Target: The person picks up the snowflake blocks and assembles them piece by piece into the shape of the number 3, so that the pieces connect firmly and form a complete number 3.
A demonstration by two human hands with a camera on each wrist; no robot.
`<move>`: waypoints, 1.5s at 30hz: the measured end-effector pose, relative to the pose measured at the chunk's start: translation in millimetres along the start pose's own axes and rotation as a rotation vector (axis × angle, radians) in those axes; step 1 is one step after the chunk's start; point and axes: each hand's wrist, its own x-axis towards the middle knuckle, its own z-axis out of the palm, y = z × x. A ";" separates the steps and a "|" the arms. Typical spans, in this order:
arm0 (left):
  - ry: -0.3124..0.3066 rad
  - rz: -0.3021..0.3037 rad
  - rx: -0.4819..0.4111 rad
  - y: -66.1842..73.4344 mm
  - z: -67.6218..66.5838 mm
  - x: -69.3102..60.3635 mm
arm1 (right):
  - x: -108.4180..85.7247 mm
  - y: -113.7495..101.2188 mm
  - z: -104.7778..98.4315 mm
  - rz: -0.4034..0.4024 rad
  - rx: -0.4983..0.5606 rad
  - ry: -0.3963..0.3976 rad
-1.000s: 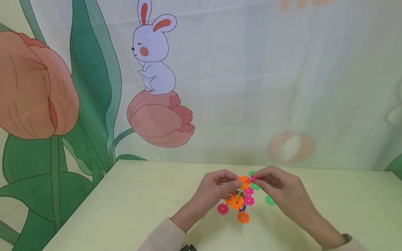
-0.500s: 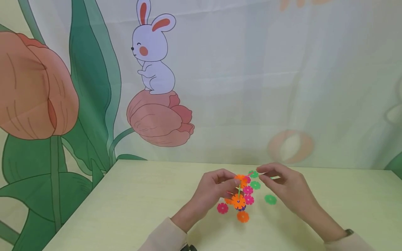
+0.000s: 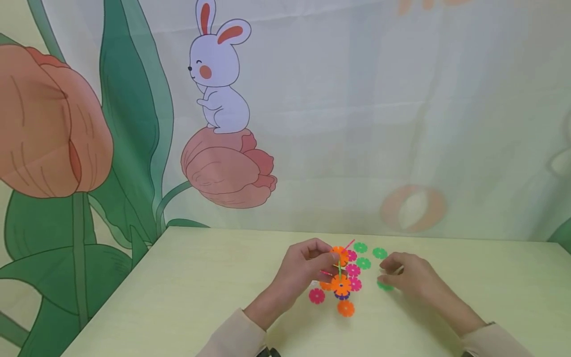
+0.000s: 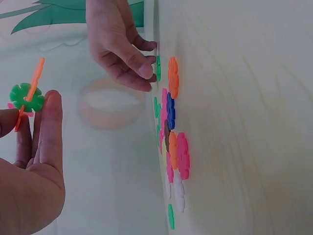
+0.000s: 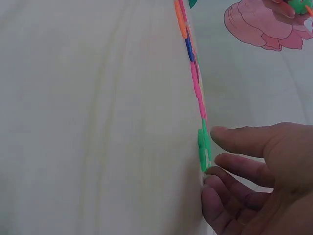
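My left hand [image 3: 308,270] is raised over the table and pinches a small cluster of slotted flower-shaped discs. An orange disc [image 3: 341,285] hangs lowest in it; a green disc [image 4: 22,93] joins it to another orange one, and a pink disc [image 3: 349,245] stands edge-on at the top. My right hand [image 3: 412,275] is low at the tabletop on the right, thumb and fingers apart and holding nothing. Just by its fingertips lies a green disc [image 3: 384,286], partly covered by the hand in the head view; contact with it cannot be made out.
Loose discs lie between and below the hands: green [image 3: 360,247], pink [image 3: 317,296], orange [image 3: 345,308] and blue [image 4: 171,110]. White discs [image 4: 179,193] show in the left wrist view. A printed cloth [image 3: 312,124] hangs behind the table [image 3: 178,287].
The right hand has let go of the pink disc, now fixed in the cluster, and moved right and down to the green disc. The left hand has tilted the cluster slightly.
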 end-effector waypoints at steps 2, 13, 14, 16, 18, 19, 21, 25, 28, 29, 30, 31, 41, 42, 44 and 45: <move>0.001 -0.004 -0.004 0.3 0.4 0.2 | 0.7 1.3 0.9 -0.001 -0.015 -0.011; 0.011 0.002 -0.011 0.6 1.3 -0.2 | -1.9 1.5 4.7 -0.024 -0.016 -0.038; 0.010 0.004 -0.013 0.4 1.1 -0.2 | -1.7 1.7 4.6 -0.019 -0.018 -0.037; 0.005 0.011 -0.024 0.0 0.8 -0.1 | -1.3 2.3 4.6 -0.006 -0.016 -0.036; 0.003 0.016 -0.031 -0.3 0.5 -0.1 | -0.8 2.5 4.5 0.008 -0.014 -0.031; 0.005 0.019 -0.031 -0.4 0.3 0.0 | -0.5 2.7 4.6 0.014 -0.014 -0.028; 0.009 0.023 -0.033 -0.2 0.3 0.1 | -0.5 2.3 4.2 0.026 0.003 -0.031; 0.010 0.020 -0.029 -0.5 0.0 0.3 | -3.1 -1.4 1.3 0.018 0.096 -0.028; 0.006 0.016 -0.025 -0.9 -0.2 0.9 | -7.3 -10.1 -4.3 -0.028 0.222 -0.001; 0.007 0.016 -0.020 -1.1 -0.1 1.3 | -8.7 -14.4 -7.2 -0.047 0.262 0.016; 0.008 0.016 -0.014 -1.3 -0.1 1.6 | -10.3 -18.9 -10.4 -0.073 0.300 0.032; 0.010 0.017 -0.009 -1.6 0.0 1.6 | -12.5 -23.7 -13.4 -0.098 0.332 0.052; 0.012 0.057 0.059 -3.9 -1.8 0.0 | -32.5 -62.2 -24.5 -0.236 0.513 0.191; 0.010 0.061 0.062 -3.8 -1.9 -0.3 | -33.7 -64.2 -24.2 -0.243 0.536 0.201; 0.008 0.065 0.067 -3.5 -1.9 -1.0 | -35.8 -67.4 -23.2 -0.262 0.582 0.213; 0.008 0.066 0.069 -3.3 -1.8 -1.3 | -36.5 -68.4 -22.6 -0.267 0.598 0.215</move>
